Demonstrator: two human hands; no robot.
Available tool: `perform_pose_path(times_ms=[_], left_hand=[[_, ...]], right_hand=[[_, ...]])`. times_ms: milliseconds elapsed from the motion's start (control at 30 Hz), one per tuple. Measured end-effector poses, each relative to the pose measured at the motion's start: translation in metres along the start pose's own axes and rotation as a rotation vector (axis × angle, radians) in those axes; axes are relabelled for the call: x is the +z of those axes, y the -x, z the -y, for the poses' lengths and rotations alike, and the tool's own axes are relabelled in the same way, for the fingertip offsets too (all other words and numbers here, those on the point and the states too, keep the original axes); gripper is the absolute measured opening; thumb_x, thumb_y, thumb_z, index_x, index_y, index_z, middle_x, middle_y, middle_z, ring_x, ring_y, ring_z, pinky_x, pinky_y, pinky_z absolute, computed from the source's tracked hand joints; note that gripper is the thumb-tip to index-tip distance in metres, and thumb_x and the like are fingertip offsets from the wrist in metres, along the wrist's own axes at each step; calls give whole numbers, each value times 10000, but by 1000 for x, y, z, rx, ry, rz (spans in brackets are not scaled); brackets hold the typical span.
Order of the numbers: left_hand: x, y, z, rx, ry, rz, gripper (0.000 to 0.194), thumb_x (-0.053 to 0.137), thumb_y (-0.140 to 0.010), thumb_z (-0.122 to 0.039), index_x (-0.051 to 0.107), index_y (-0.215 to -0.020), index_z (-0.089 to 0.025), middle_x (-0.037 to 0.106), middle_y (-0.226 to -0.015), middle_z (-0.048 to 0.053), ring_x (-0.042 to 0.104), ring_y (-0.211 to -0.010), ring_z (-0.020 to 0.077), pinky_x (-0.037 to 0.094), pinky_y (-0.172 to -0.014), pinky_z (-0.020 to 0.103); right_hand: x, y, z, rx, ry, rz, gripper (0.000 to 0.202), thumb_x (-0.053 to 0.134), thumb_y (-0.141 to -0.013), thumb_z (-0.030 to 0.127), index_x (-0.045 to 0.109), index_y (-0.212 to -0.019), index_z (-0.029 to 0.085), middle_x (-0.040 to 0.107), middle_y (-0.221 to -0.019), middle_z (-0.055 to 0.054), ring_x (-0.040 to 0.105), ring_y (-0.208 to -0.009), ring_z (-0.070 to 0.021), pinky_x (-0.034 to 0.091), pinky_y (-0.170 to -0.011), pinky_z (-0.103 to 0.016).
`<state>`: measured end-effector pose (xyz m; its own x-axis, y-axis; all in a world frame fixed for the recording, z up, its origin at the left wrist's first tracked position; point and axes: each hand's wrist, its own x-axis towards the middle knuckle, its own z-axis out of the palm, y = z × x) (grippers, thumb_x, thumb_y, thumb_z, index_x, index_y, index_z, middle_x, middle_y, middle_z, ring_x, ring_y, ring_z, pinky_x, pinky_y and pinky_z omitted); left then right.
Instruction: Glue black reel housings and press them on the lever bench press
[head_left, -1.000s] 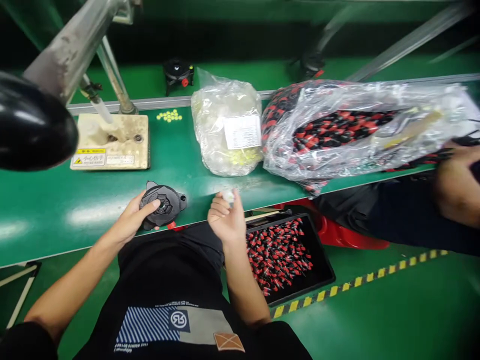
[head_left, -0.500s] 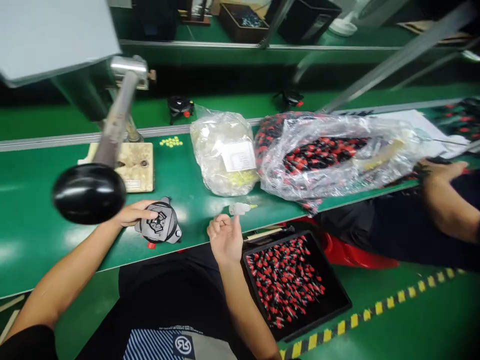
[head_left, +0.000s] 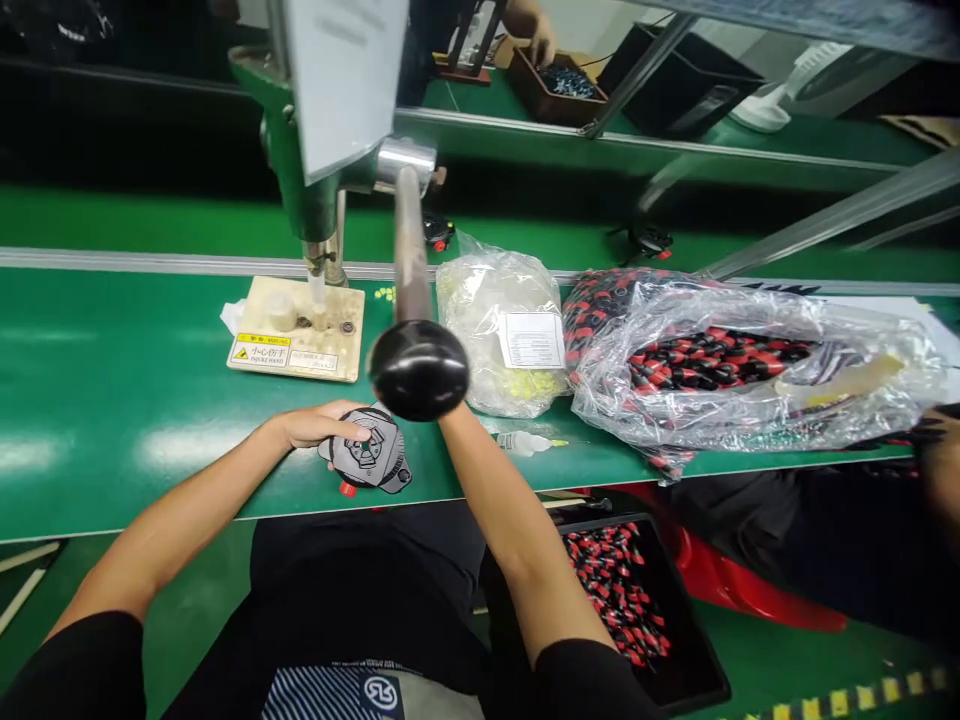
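Observation:
My left hand (head_left: 326,424) is closed on a grey-and-black round device base (head_left: 384,455) with a red tab, its thumb lying across the top face. The base is tilted above the green bench near the front edge. My right forearm reaches up to the black ball knob (head_left: 420,370) of a press lever; the knob covers my right hand, so its fingers are hidden. Left of the knob stands the hand press, with its cream base plate (head_left: 300,362). Small yellow pieces (head_left: 385,294) lie behind the lever. A small white bottle (head_left: 523,443) with a yellow tip rests right of my forearm.
A clear bag (head_left: 480,350) with a label and a large bag of red-and-black parts (head_left: 720,360) lie to the right. Below the bench edge is a black tray (head_left: 701,670) of similar parts. A co-worker's hand (head_left: 544,40) is over a box behind; another person sits at right.
My right hand has moved up and left, from beside the bottle to behind the knob. My left hand still holds the device base. The view has shifted, and a co-worker's hand now shows at the back.

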<state>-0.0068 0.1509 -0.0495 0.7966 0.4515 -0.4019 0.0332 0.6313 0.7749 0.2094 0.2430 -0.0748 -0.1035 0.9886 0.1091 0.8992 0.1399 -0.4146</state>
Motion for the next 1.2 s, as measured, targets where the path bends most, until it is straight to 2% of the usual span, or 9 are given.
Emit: perform_pose_path(times_ms=[133,267,400,500,600,767,900,1033,1200], left_hand=[[0,-2,4,116,-20,-91,420,918,-677,-336,748,-1003,-132,776,-869,117,767,-773,258,609,-600,299],[7,1,1,230,-83,-182,373,918,-647,-312,747,-933,-144,766,-811,96,763,-821,270,586,-588,281],[10,2,-3,293,-121,-228,396,930,-630,-334,760,-944,-162,780,-833,95,773,-858,281,612,-614,300],[6,-1,1,180,-68,-85,416,924,-667,-409,775,-976,-174,788,-834,104,781,-785,280,626,-581,313],[0,-4,7,60,17,63,476,906,-701,-455,774,-1078,-194,792,-826,89,773,-678,264,621,-521,312],[-1,-4,7,28,52,100,506,921,-687,-414,770,-1123,-207,794,-813,86,767,-640,268,618,-494,315],[4,-1,-2,70,45,22,450,932,-640,-441,792,-1008,-223,798,-829,98,783,-726,303,636,-537,345],[8,-2,-3,185,33,-54,431,939,-622,-400,790,-1000,-254,798,-856,80,787,-787,300,641,-571,338],[18,-5,6,228,47,-170,425,900,-700,-441,783,-1035,-207,782,-817,88,754,-667,255,592,-502,301]], right_hand=[[-3,18,-6,-29,43,54,516,370,-1066,314,523,-1520,123,691,-1250,-201,660,-1084,-310,506,-967,-418],[-10,-8,5,88,143,117,587,399,-1064,357,393,-1622,172,757,-1099,-176,702,-980,-344,521,-881,-437],[-9,-19,16,122,159,89,525,390,-1065,337,504,-1550,172,742,-1165,-194,694,-1034,-348,507,-894,-431],[-1,20,11,61,65,6,474,395,-1056,316,590,-1446,129,701,-1216,-204,642,-1102,-329,493,-943,-427],[1,88,-2,32,-38,-26,386,414,-1058,349,679,-1283,181,691,-1072,-166,604,-1044,-307,492,-941,-436],[-14,172,-20,49,-275,-93,209,552,-1012,383,704,-1064,250,647,-930,-92,569,-899,-266,494,-835,-412],[-22,179,-18,96,-351,-131,232,575,-996,365,686,-1136,217,615,-869,-33,542,-765,-195,479,-768,-353],[-30,170,-10,113,-393,-115,172,597,-964,345,706,-980,212,608,-849,-31,547,-772,-183,469,-753,-338],[-51,179,-1,384,-915,-37,255,793,-832,435,686,-866,206,622,-753,0,537,-653,-138,423,-591,-273]])
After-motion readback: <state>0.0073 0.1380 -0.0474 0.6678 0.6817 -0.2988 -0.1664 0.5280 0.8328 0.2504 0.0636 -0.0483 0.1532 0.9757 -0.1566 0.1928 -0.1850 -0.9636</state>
